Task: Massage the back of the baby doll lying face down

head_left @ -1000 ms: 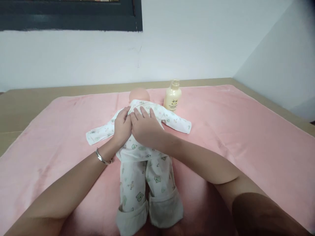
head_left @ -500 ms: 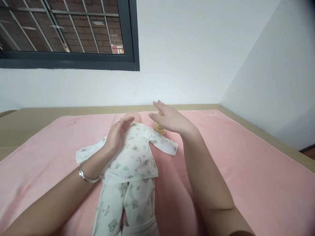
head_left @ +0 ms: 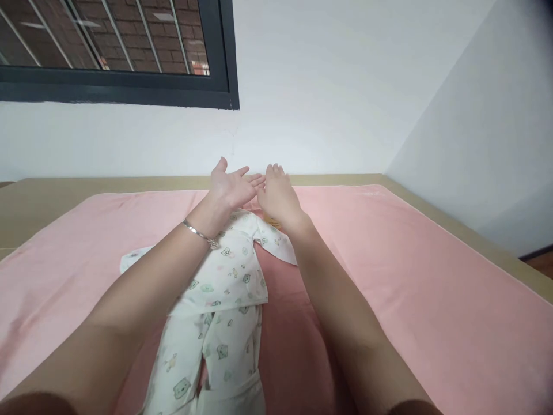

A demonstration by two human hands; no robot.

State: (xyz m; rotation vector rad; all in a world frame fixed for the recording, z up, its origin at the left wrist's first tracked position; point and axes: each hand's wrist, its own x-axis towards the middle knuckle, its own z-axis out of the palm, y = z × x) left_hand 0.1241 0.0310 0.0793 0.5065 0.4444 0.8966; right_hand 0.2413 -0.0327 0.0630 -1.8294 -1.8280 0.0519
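My left hand (head_left: pixel 233 185) is palm up with its fingers spread, above the collar of a small white printed top (head_left: pixel 233 259). My right hand (head_left: pixel 279 195) is back up beside it, its fingers extended, the two hands meeting or overlapping at the fingertips. Neither hand visibly holds anything. The top lies flat with its sleeves out, and matching trousers (head_left: pixel 228 351) lie below it. Behind my right hand, a yellowish container (head_left: pixel 272 221) shows only in part. The round pinkish object at the collar is mostly hidden by my hands.
A pink cloth (head_left: pixel 389 276) lies under the clothes on a tan surface (head_left: pixel 56 199). White walls (head_left: pixel 324 86) rise behind and at the right. A dark-framed window (head_left: pixel 224 57) with bars is at the upper left.
My left hand has turned palm up and moved up and right. My right hand has moved left to meet it and now covers most of the container. The view has tilted down slightly.
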